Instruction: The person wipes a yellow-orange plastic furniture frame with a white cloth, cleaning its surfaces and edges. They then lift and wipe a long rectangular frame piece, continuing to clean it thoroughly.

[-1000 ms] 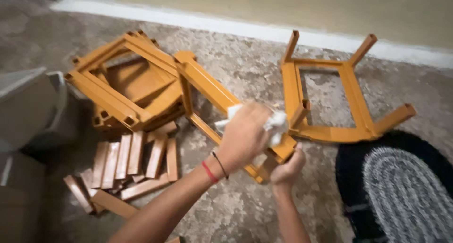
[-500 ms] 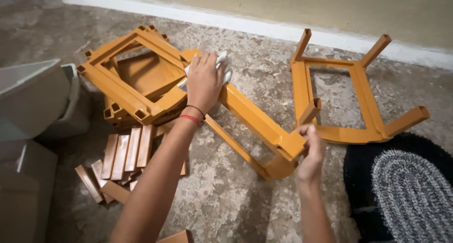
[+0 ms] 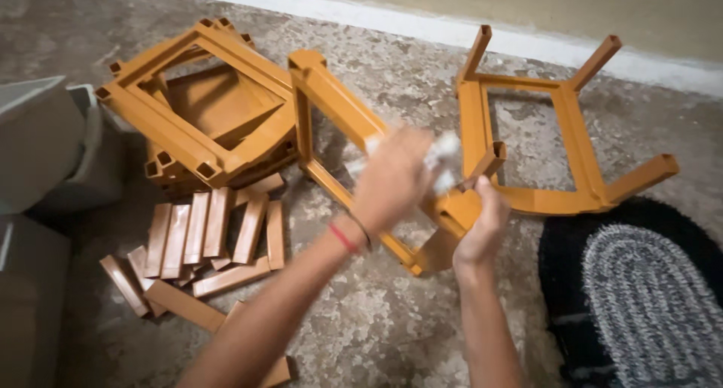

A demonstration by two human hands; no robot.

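My right hand [image 3: 480, 224] grips the near corner of the frame [image 3: 343, 121], standing it on edge on the floor [image 3: 361, 335]. My left hand [image 3: 392, 179] is closed round a white cloth [image 3: 443, 158] — blurred — against the top rail. Beyond my left hand a stack [image 3: 199, 117] lies; another frame [image 3: 561, 147] lies beyond my right — whether wiped, I can't tell.

My left hand [image 3: 393, 179], blurred and wearing red and black wristbands, reaches forward with fingers curled; my right hand [image 3: 482, 224] keeps a closed grip just beside it.
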